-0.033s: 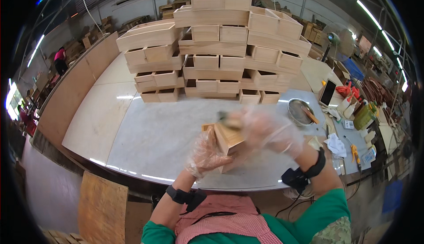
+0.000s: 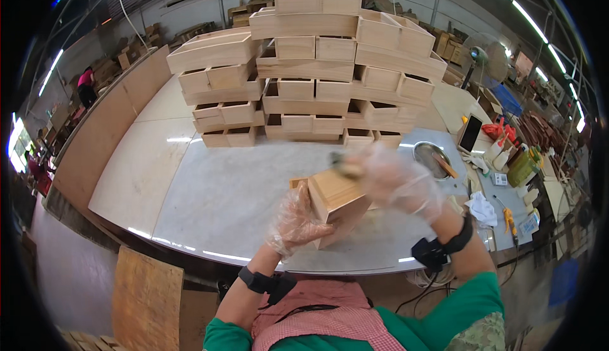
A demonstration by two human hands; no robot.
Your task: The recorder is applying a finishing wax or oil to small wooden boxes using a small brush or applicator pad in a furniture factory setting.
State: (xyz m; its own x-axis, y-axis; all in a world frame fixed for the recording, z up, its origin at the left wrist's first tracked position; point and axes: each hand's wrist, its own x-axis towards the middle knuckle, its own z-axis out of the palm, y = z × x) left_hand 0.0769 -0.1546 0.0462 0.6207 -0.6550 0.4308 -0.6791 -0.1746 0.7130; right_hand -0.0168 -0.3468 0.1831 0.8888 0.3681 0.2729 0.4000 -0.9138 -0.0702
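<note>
A small wooden drawer box (image 2: 336, 191) is tilted over the near part of the work table. My left hand (image 2: 295, 219), in a clear plastic glove, grips its left side with the thumb up along the edge. My right hand (image 2: 399, 178), gloved too and smeared by motion, is closed on a small blurred tool (image 2: 347, 165) with a dark end and a tan part, at the box's top face. What kind of tool it is cannot be made out. Black straps circle both my wrists.
Many wooden drawer boxes (image 2: 307, 68) are stacked across the back of the table (image 2: 209, 192). To the right lie a round metal bowl (image 2: 422, 154) with a wooden-handled tool, a phone (image 2: 470, 132), a white cloth (image 2: 482, 211), bottles (image 2: 523, 165) and a yellow-handled tool (image 2: 509, 219). A fan (image 2: 485, 59) stands behind.
My right hand and the tool have shifted a little to the right along the box's top, uncovering more of that face. My left hand keeps its hold in the same place.
</note>
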